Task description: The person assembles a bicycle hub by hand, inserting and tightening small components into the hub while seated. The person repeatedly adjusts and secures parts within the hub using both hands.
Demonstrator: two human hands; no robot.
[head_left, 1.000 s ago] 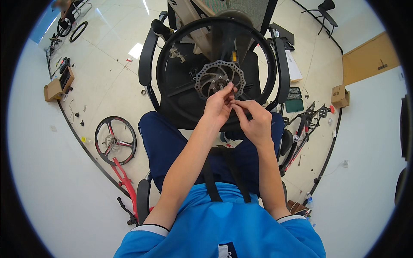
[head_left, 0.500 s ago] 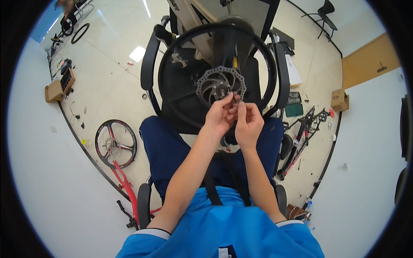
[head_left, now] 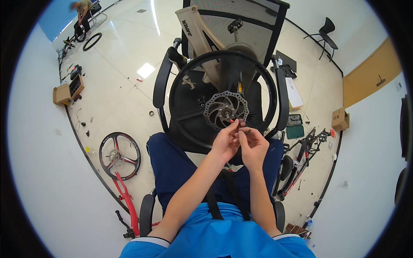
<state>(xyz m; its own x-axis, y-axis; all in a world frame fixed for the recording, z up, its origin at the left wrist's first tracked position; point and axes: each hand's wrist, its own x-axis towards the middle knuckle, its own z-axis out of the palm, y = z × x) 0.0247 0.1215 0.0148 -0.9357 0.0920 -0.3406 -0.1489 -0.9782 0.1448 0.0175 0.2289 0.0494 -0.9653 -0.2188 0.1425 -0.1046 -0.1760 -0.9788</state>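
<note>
A black bicycle wheel (head_left: 180,81) with a silver brake disc (head_left: 225,109) stands on the seat of a black office chair (head_left: 163,81) in front of me. My left hand (head_left: 224,142) and my right hand (head_left: 254,146) are held together just below the disc. Their fingertips pinch a small dark part with a red tip (head_left: 234,122). A tan bicycle fork (head_left: 202,38) rises behind the wheel. My knees in dark blue trousers sit under the hands.
A red bicycle frame with a black wheel (head_left: 118,155) lies on the floor at left. More frame parts (head_left: 301,150), a green tool case (head_left: 294,129) and cardboard boxes (head_left: 340,119) lie at right. Another person (head_left: 81,13) sits far back left by a tyre.
Both hands have drawn back from the brake disc toward me and closed together around the small part. The view has tilted so the wheel sits lower in the frame.
</note>
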